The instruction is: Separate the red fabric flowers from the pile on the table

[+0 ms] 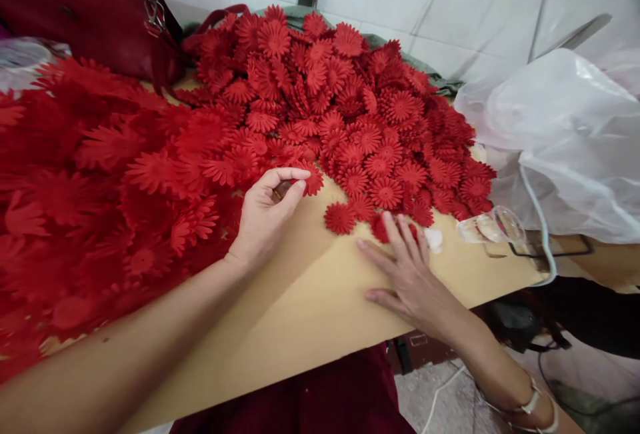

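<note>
Between thumb and forefinger our left hand [267, 211] pinches a red flower [313, 179], its face tilted toward us, one side hidden by fingertips. Our right hand [403, 261], fingers spread, covers red pieces [383, 227] near the table's [300, 314] front edge, below the heap [350, 101].

One head-worn view looks forward and steeply down, close over the tabletop [300, 301].

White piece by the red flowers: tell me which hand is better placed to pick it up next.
Right, I'd judge. The right hand is spread, its fingertips close beside the white piece; the left hand is farther off and pinches a red flower.
</note>
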The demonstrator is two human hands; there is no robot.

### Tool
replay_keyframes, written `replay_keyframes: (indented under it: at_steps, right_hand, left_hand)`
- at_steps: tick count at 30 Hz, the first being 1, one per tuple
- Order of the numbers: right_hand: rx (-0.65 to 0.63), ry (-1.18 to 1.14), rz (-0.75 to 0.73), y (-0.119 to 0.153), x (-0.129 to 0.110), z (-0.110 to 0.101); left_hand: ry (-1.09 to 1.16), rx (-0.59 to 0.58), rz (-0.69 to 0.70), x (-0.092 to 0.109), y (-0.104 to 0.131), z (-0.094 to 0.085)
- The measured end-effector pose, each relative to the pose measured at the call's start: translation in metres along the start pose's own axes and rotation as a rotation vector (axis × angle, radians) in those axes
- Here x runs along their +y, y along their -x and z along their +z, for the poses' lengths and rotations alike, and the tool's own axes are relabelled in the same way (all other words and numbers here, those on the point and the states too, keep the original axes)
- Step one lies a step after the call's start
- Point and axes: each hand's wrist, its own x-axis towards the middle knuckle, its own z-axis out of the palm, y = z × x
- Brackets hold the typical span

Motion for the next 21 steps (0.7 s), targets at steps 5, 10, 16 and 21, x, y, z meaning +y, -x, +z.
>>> replay_keyframes:
  at_steps: [5,10,16,21]
  right_hand:
    - [-0.086,0.016,-0.117,-0.033,-0.028,-0.006]
    - [-0.025,0.026,0.008,-0.068,-0.049,0.002]
    - [0.095,0.024,0.133,-0.118,-0.056,0.002]
    - [0.27,0.07,0.078,-0.143,-0.043,-0.005]
  left_hand:
    - [0.015,0.017,0.01,-0.001,0.001,0.001]
    - [0.029,0.107,0.051,-0.001,0.0,0.002]
    - [-0.048,0.229,0.174,0.009,0.004,0.001]
    - [-0.088,0.113,0.226,0.014,0.009,0.002]
